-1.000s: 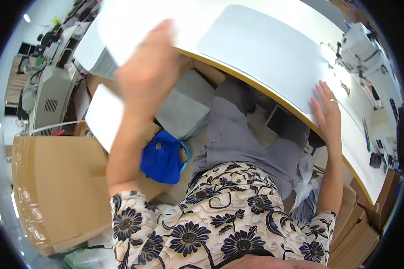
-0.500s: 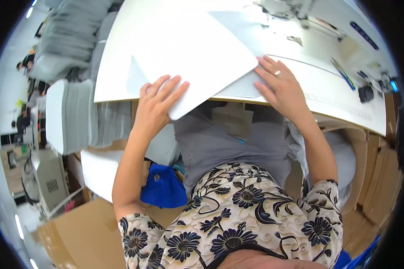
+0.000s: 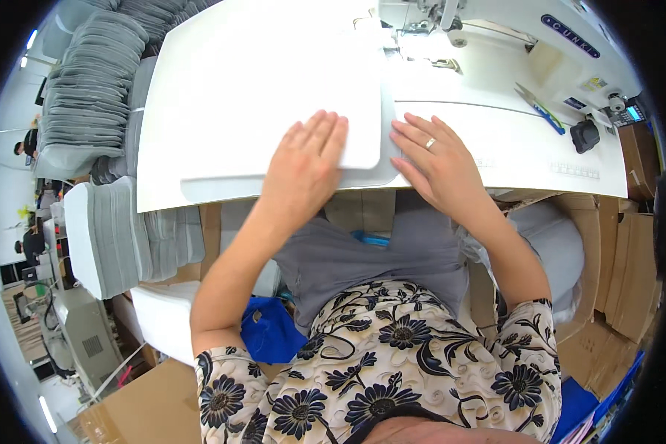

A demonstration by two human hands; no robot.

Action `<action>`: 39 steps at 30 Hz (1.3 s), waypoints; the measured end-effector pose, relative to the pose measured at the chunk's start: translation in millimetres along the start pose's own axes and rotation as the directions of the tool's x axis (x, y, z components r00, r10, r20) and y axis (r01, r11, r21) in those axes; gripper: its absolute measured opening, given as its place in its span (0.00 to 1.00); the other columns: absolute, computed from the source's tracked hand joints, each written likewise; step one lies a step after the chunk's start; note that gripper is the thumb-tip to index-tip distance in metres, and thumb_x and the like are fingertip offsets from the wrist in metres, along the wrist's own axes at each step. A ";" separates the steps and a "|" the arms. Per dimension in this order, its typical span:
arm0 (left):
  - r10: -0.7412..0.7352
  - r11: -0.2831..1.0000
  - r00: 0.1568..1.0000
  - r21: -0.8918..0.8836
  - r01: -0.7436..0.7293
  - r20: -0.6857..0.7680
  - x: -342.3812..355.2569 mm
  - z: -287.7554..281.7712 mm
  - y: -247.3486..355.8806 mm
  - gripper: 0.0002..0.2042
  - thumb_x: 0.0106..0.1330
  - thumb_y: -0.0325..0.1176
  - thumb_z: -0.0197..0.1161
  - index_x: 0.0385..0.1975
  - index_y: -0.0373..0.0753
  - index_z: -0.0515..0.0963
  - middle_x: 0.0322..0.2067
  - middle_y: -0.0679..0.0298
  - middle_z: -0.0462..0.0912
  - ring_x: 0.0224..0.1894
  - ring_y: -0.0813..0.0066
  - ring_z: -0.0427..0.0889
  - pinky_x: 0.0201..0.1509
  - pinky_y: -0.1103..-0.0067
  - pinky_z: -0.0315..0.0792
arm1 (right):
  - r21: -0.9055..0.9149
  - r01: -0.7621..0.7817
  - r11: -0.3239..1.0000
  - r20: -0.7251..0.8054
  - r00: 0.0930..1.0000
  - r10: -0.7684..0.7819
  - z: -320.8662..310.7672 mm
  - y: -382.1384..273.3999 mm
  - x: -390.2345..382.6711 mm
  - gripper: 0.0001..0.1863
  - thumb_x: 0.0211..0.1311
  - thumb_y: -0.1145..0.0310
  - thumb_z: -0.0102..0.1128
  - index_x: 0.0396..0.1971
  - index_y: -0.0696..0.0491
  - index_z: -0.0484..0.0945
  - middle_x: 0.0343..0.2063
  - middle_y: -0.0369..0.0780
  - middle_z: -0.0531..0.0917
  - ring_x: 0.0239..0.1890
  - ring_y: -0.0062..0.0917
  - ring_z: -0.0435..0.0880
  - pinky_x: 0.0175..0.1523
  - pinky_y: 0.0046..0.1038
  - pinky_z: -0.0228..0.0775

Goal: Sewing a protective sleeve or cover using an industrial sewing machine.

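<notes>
A white rounded-corner sheet (image 3: 274, 89) lies on a pale grey sheet (image 3: 233, 189) of like shape on the white sewing table (image 3: 510, 140). The grey one shows along the near and right edges. My left hand (image 3: 307, 163) rests flat on the white sheet near its front edge, fingers stretched out. At the sheets' right edge, my right hand (image 3: 438, 157), with a ring on one finger, lies with its fingers extended over the grey margin. A sewing machine (image 3: 440, 37) stands just beyond at the upper right; its needle area is partly lost in glare.
Thread snips (image 3: 540, 109) and a small black object (image 3: 584, 137) lie at the table's right. Tall stacks of grey pieces (image 3: 89, 96) and a lower stack (image 3: 118, 237) stand to the left. A blue cloth item (image 3: 270, 331) and cardboard boxes (image 3: 148, 403) are below.
The white sheet has turned from a slant to lie squarely over the grey one. My left hand has moved right onto it; my right hand has shifted left and slightly down.
</notes>
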State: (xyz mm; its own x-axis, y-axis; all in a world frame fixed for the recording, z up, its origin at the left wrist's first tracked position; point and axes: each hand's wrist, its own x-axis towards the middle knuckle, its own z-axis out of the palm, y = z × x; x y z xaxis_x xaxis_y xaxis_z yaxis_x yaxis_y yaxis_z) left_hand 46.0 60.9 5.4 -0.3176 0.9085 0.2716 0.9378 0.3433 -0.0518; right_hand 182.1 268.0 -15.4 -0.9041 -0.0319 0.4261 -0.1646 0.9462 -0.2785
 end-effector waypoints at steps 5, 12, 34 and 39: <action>-0.026 0.999 0.999 -0.034 0.025 -0.026 4.1 0.8 17.3 0.27 0.53 0.24 0.61 0.57 0.28 0.72 0.59 0.47 0.75 0.65 0.55 0.71 0.66 0.63 0.65 | 0.020 -0.034 0.999 -0.040 0.999 0.035 0.6 -3.7 -3.5 0.17 0.64 0.64 0.61 0.50 0.54 0.81 0.55 0.39 0.81 0.63 0.32 0.74 0.69 0.41 0.61; -0.095 0.979 0.995 -0.181 0.089 -0.029 6.9 6.5 28.9 0.29 0.53 0.20 0.61 0.59 0.28 0.70 0.60 0.47 0.74 0.67 0.53 0.69 0.68 0.62 0.62 | 0.038 -0.057 0.998 -0.026 0.998 0.058 -3.1 -6.1 -3.8 0.16 0.63 0.66 0.62 0.50 0.55 0.81 0.56 0.37 0.80 0.63 0.32 0.73 0.69 0.42 0.60; -0.111 0.961 0.989 -0.264 0.082 -0.098 -2.1 11.2 22.1 0.40 0.60 0.59 0.65 0.58 0.25 0.71 0.60 0.45 0.73 0.68 0.52 0.68 0.69 0.60 0.60 | 0.019 -0.059 0.998 0.017 0.998 0.059 -4.4 -6.6 0.6 0.23 0.62 0.69 0.62 0.58 0.53 0.75 0.54 0.40 0.81 0.63 0.34 0.74 0.69 0.43 0.61; -0.124 0.964 0.979 -0.253 0.079 -0.163 1.2 10.8 31.6 0.39 0.62 0.59 0.63 0.57 0.25 0.71 0.59 0.45 0.74 0.67 0.51 0.68 0.69 0.61 0.60 | 0.005 -0.089 0.996 0.005 0.996 0.089 -12.7 -8.4 -3.2 0.22 0.62 0.70 0.62 0.57 0.53 0.76 0.55 0.41 0.81 0.63 0.36 0.75 0.70 0.43 0.60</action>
State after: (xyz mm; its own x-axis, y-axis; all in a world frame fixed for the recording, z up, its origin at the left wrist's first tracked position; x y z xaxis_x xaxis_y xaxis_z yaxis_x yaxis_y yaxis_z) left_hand 73.8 75.4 -6.3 -0.4038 0.8081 0.4288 0.9144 0.3428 0.2152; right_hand 191.4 264.3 -3.5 -0.9170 0.0507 0.3957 -0.0859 0.9436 -0.3198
